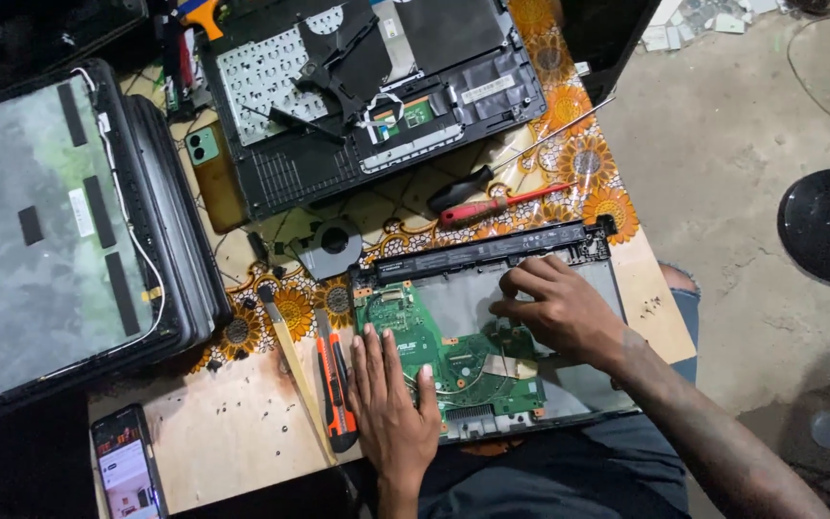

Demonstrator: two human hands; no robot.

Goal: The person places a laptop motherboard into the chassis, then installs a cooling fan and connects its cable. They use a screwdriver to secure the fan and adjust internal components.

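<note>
A green laptop motherboard [473, 370] lies in an opened laptop base [588, 389] at the table's near edge, with a long black battery [492, 250] along its far side. My left hand [391, 399] rests flat, fingers together, on the board's left end. My right hand [554, 308] has its fingertips curled down onto the grey inner tray beside the board's upper right part. Neither hand holds anything.
An orange utility knife [336, 384] and a thin metal tool [290, 360] lie left of my left hand. Beyond the battery are a cooling fan [333, 245], two screwdrivers [492, 197], another opened laptop chassis [367, 96] and a green phone [206, 149]. A laptop screen panel [50, 231] lies left; a lit phone [127, 466] is bottom left.
</note>
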